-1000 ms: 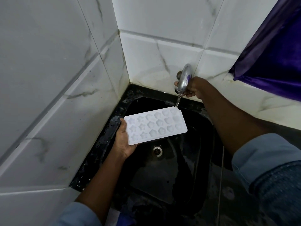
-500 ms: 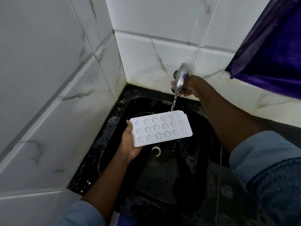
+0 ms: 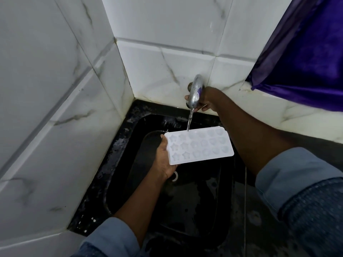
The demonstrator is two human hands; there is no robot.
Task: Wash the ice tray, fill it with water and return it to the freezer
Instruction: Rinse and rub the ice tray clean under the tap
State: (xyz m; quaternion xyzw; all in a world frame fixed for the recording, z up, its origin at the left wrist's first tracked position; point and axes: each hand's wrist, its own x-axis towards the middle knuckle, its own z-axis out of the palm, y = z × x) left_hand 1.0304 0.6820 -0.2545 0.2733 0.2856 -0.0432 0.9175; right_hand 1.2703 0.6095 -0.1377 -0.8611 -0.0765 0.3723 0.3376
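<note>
Water (image 3: 189,121) ran in a thin stream from the tap (image 3: 194,91) and struck the far edge of the ice tray (image 3: 199,146), which the left hand (image 3: 164,160) held by its near short end, fingers underneath and thumb at the rim, cavities facing up. The tray hung out over the black sink (image 3: 118,164), clear of the basin, with the drain just below the left hand. The right hand (image 3: 206,98) reached past the tray's far end and was closed around the tap's control behind the spout; how firmly it gripped could not be told.

There was only the one view, from the head, looking down.

The risks seemed plain enough. Held by one end alone, the wet tray could slip or sag as its cavities took on water, spilling the fill. The stream also landed near the edge rather than over the middle, so much of it might run off unless the left hand shifted the tray beneath it.
</note>
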